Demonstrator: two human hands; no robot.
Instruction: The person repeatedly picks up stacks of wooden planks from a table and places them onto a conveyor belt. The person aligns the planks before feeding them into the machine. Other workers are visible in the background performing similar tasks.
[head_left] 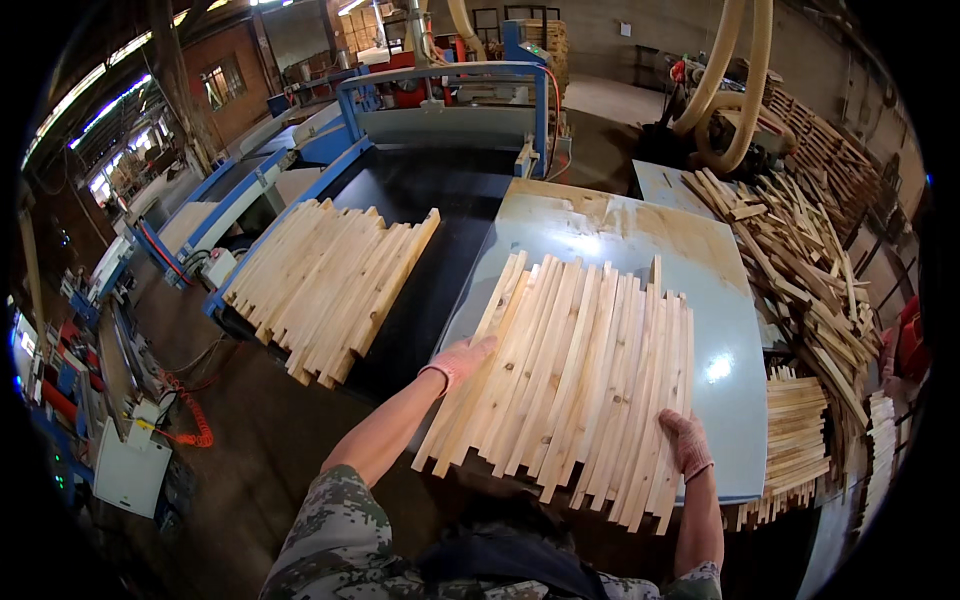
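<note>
A wide row of pale wooden strips [570, 380] lies side by side on a shiny grey metal table [730, 300], its uneven near ends jutting past the front edge. My left hand [462, 365], in a pinkish knit glove, presses against the row's left side, fingers stretched along the outer strip. At the right side my gloved right hand [687, 443] rests against the outermost strip, its fingers partly bent over the edge. The strips sit between my two hands. To the left, a second row of wooden strips [325, 280] lies on a black conveyor belt [430, 190].
A blue machine frame [450, 70] spans the belt's far end. Right of the table are a heap of loose wood offcuts [800, 270] and a stack of strips [795, 435]. Thick beige hoses [735, 90] hang behind. A white box [130, 470] stands at lower left.
</note>
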